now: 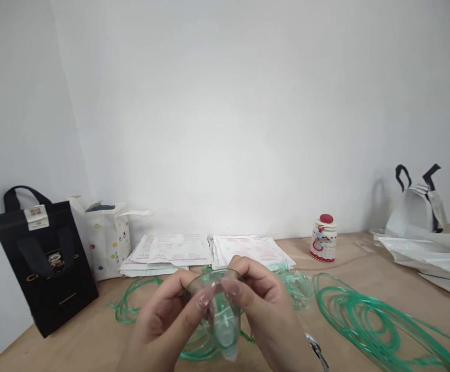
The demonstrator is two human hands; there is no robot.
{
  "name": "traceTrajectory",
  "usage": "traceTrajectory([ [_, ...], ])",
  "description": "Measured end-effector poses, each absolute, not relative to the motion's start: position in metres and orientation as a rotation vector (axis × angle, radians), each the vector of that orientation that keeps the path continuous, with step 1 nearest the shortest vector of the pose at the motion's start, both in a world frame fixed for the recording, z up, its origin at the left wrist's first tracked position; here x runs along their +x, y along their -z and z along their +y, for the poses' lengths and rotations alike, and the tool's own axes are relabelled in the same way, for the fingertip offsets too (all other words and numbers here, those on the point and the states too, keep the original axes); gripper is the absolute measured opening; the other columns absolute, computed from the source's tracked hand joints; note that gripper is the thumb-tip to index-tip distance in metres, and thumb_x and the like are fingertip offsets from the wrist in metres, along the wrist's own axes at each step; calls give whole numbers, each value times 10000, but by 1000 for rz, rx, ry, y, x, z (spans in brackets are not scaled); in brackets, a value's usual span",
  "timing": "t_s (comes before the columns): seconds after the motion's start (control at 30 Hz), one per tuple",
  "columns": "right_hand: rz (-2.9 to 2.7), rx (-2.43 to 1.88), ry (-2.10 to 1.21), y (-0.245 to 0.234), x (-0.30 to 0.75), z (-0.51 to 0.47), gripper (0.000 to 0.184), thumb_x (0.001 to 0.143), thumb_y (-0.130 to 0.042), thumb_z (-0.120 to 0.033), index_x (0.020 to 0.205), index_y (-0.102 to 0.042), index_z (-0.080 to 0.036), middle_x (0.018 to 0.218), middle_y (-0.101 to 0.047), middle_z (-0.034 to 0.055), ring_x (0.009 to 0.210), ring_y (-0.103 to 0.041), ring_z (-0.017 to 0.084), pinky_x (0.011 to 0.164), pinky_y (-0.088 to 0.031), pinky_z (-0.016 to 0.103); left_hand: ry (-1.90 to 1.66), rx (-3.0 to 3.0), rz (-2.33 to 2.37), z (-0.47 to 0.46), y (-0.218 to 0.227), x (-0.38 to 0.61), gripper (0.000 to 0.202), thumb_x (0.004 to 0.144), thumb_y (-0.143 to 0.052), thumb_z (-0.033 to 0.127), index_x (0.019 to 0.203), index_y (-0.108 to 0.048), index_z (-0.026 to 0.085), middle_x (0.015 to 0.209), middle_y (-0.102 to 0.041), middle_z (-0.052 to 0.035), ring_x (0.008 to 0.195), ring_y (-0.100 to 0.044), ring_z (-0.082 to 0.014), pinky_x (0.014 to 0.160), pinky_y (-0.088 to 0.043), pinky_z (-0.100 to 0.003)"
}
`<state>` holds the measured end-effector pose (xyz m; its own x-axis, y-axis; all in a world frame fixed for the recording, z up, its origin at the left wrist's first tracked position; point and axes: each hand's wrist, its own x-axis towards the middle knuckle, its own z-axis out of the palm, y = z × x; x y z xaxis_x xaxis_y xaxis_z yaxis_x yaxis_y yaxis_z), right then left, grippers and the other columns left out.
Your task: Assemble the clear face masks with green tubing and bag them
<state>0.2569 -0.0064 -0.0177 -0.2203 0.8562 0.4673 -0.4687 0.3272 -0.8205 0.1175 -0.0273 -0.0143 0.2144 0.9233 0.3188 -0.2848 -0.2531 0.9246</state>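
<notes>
A clear green-tinted oxygen mask [225, 330] is held up at the front middle, its rounded rim upward and a narrower pale end pointing down. My left hand [166, 315] pinches its left edge, thumb on the near side. My right hand [265, 305] grips the other edge in the same way, and the two thumbs almost meet. Green tubing [199, 354] lies on the table below the mask, partly hidden by my hands. Beside my right hand rests another clear mask [300, 289] with green parts.
Large loops of green tubing [364, 310] spread over the right; a smaller coil [126, 305] lies left. Two stacks of white printed packets [174, 250] lie by the wall. A black bag [48, 274], dotted white bag [108, 243], red-topped jar [324, 240] and white packaging [437, 258] surround them.
</notes>
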Motion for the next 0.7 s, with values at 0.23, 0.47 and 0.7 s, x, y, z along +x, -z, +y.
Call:
traceTrajectory([
  [0.23,-1317,-407,-1194,16,259,-10,280,800,-582,-371,615,-527,-168,578,-414,-41,561,-358,88,535,-305,223,-1269,1307,708,-29,8,116,146,731,-653,312,669,-632,182,657,-588,6,648,-509,-119,610,-423,-201],
  [0.47,-1336,-505,-1136,17,258,-11,332,818,-531,-413,592,-509,-171,569,-381,-38,552,-334,98,523,-302,230,-1183,1297,788,-27,10,113,209,678,-696,331,614,-572,175,645,-597,-13,666,-512,-150,629,-409,-255],
  [0.7,-1436,-622,-1024,13,260,-13,350,820,-521,-407,561,-489,-174,553,-393,-33,555,-360,104,525,-304,231,-1149,1310,762,-26,8,112,233,680,-696,308,585,-525,182,644,-571,-2,684,-498,-150,647,-396,-261],
])
